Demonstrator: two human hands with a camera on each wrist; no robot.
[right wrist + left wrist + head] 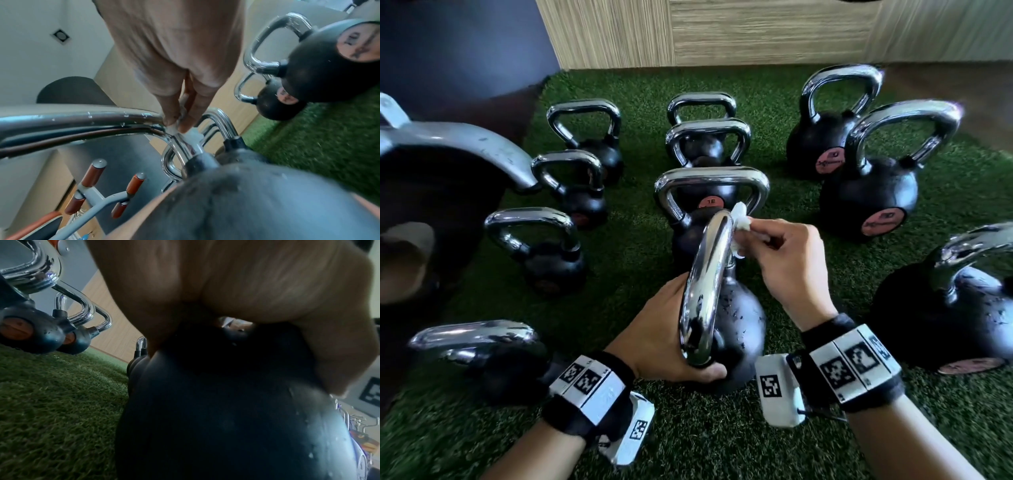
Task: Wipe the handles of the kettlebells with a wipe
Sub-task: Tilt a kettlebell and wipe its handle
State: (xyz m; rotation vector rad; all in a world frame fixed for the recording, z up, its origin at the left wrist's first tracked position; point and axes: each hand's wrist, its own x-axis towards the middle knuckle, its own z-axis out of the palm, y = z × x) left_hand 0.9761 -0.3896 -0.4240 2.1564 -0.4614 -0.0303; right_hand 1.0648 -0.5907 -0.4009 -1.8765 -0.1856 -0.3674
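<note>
A black kettlebell [736, 318] with a chrome handle [707, 274] stands in front of me on the green turf. My left hand [671, 329] grips it low down, around the near base of the handle and the ball [216, 418]. My right hand [787, 260] pinches a small white wipe [741, 222] between thumb and fingers and presses it against the far end of the handle. In the right wrist view the wipe [185, 134] sits at the bend of the handle [82, 120], under my fingertips [170, 120].
Several more chrome-handled kettlebells stand on the turf [637, 267]: small ones at the left [544, 246], a middle row [709, 192], big ones at the right [873, 192] and near right [955, 301]. A grey machine part [458, 150] juts in from the left. Wood panelling [722, 31] behind.
</note>
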